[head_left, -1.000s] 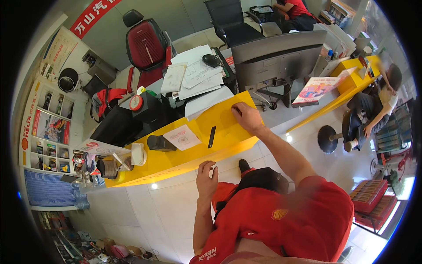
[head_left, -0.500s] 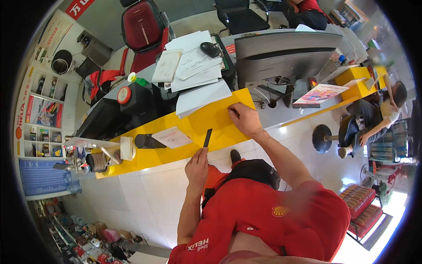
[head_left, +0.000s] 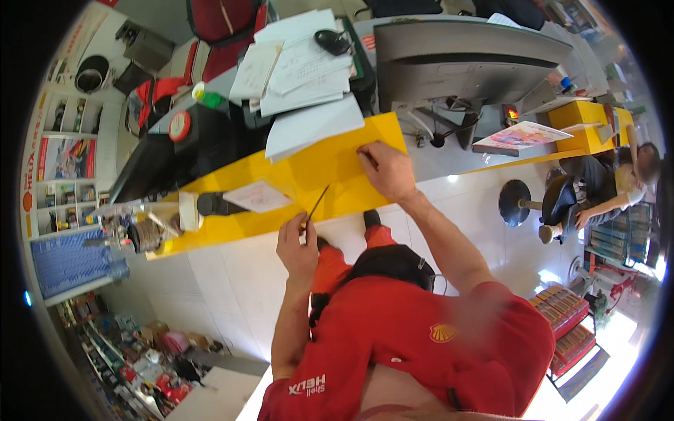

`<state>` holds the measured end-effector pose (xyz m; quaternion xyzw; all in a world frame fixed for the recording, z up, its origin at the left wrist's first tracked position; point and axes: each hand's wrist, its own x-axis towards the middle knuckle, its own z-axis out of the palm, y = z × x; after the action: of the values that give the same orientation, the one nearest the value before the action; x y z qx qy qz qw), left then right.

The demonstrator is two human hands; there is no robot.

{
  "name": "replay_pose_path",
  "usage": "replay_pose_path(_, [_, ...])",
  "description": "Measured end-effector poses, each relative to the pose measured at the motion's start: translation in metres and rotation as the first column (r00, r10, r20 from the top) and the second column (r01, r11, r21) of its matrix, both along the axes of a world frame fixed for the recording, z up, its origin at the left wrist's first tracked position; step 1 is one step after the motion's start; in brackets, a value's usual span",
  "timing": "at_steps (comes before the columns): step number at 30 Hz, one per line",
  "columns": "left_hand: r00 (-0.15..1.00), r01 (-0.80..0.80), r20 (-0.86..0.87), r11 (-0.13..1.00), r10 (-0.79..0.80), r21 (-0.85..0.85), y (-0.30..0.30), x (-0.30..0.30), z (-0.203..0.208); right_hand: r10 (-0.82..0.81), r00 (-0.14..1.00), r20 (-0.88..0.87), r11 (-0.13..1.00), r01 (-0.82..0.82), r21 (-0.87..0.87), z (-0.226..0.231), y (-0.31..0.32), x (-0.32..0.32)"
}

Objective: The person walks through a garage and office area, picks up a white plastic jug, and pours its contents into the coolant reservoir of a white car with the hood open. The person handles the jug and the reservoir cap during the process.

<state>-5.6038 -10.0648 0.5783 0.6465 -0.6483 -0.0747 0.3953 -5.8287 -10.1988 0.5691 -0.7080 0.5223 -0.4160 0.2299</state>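
My left hand [head_left: 298, 245] is closed, pinching one end of a thin dark flat strip [head_left: 319, 203]. The strip looks like a narrow blade or bar; its exact kind I cannot make out. It points up and to the right over the yellow counter [head_left: 351, 158], seen nearly edge-on. On the right part of that counter rests my right hand [head_left: 390, 172], fingers curled under and thumb close beside them. Whether anything is inside those fingers is hidden. Left of the strip stands a white printed card [head_left: 258, 196] on the counter.
Loose white papers [head_left: 312, 130] overlap the counter's back edge, with a black mouse [head_left: 331, 42] on the pile behind. A large monitor [head_left: 463, 70] stands at the back right. A dark cylinder [head_left: 210, 203] is at the left. Another person [head_left: 618, 179] sits at the far right.
My left hand has shifted slightly left, and the dark strip has turned from its broad face to nearly edge-on. My right hand stays on the counter. The whole view has shifted a little.
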Motion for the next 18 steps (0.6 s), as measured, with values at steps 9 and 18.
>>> replay_pose_path(9, [0.994, 0.111, 0.005, 0.993, -0.111, -0.028, -0.016, 0.002, -0.013, -0.004, 0.997, -0.083, 0.998, 0.009, 0.064, -0.011, 0.006, 0.003])
replay_pose_path(18, [0.988, 0.117, -0.117, 0.988, -0.105, 0.101, -0.035, -0.004, -0.029, 0.066, 0.988, -0.142, 0.99, -0.047, 0.136, -0.006, -0.001, -0.001])
